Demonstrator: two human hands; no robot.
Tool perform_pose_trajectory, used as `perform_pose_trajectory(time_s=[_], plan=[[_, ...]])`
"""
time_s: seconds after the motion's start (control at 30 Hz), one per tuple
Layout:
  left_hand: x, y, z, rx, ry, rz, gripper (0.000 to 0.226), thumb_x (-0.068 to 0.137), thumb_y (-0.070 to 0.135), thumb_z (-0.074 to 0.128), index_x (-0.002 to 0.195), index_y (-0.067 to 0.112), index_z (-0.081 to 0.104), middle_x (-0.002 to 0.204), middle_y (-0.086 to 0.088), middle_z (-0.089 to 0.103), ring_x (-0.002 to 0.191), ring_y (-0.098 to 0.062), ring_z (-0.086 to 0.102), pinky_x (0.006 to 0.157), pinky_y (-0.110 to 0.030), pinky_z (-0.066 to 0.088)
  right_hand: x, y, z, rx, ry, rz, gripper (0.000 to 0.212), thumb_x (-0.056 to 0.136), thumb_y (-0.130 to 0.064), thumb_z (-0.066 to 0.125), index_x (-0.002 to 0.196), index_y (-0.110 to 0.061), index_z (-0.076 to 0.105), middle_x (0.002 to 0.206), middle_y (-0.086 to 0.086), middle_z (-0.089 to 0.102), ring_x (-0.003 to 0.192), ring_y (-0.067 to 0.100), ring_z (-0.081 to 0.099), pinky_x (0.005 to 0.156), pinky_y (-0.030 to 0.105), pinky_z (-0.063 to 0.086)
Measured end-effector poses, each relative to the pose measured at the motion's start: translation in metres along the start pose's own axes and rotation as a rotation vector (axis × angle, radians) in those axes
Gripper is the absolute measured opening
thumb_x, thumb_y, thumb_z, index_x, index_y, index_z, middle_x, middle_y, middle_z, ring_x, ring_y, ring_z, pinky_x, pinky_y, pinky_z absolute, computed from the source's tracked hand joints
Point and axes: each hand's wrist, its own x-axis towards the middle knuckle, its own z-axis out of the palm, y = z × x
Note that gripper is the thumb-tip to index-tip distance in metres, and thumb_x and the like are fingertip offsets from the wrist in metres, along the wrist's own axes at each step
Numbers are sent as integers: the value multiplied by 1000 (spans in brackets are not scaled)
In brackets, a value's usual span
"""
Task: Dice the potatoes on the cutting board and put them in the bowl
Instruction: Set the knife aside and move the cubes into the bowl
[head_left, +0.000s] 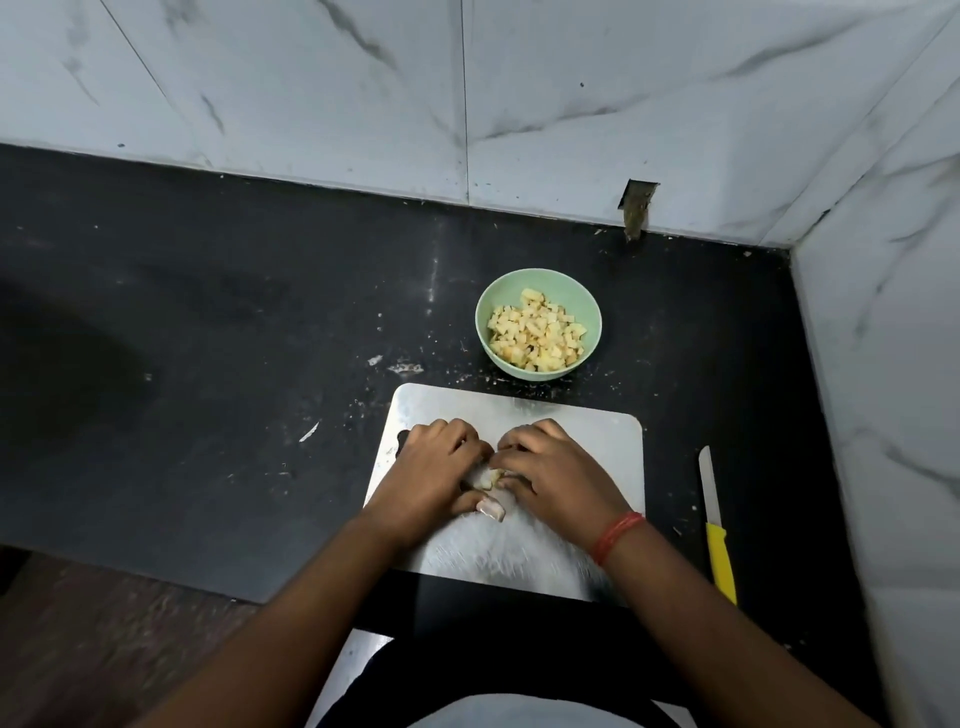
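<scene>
A steel cutting board (582, 441) lies on the black counter. My left hand (434, 473) and my right hand (556, 478) meet over its middle, fingers curled inward around a small heap of diced potato (491, 477). Only a few pale pieces show between the hands; the rest is hidden under the fingers. Behind the board stands a light green bowl (582, 296), holding several yellow potato cubes (537, 332). A knife (717, 525) with a yellow handle lies on the counter to the right of the board, its blade pointing away from me.
The black counter (208, 338) stretches to the left, with small white scraps scattered near the board. White marble walls close the back and the right side, forming a corner (779, 244) behind the bowl. The counter's front edge runs just below the board.
</scene>
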Motion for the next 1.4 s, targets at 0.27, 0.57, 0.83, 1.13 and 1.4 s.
perform_pose_trajectory(time_s=[0.27,0.57,0.83,1.13,1.4], plan=[[5,6,3,55,59,41,42,77,36,86,102,17,59,102,-1,54,86,-23,54,75,-34,37,-16,10,-12,17,77,196,27,91,-28,64,117,-26,65,111,-10,56,107,14,44,89,30,46],[3,12,0,55,49,25,23,81,22,78,89,13,59,92,-6,55,67,-25,57,55,-33,40,-10,-7,2,-49,-36,53,33,87,-20,68,119,-27,66,116,-8,56,109,15,44,85,29,48],[2,13,1,61,37,21,19,82,16,76,84,11,58,87,-7,54,64,-26,55,52,-36,38,-9,2,5,-52,6,-68,11,89,-14,61,93,-21,68,95,-5,60,90,15,49,70,30,48],[0,13,-2,-7,68,71,22,85,16,78,85,12,56,90,-5,52,64,-25,52,53,-36,40,-9,7,7,-15,23,-62,10,92,-20,58,90,-20,67,93,-6,60,89,15,50,72,31,48],[-4,10,-4,-179,97,-12,18,89,16,75,86,14,58,92,3,52,70,-17,54,61,-30,39,-19,6,-6,928,233,507,8,84,-4,73,85,-12,71,83,0,71,76,11,66,71,25,52]])
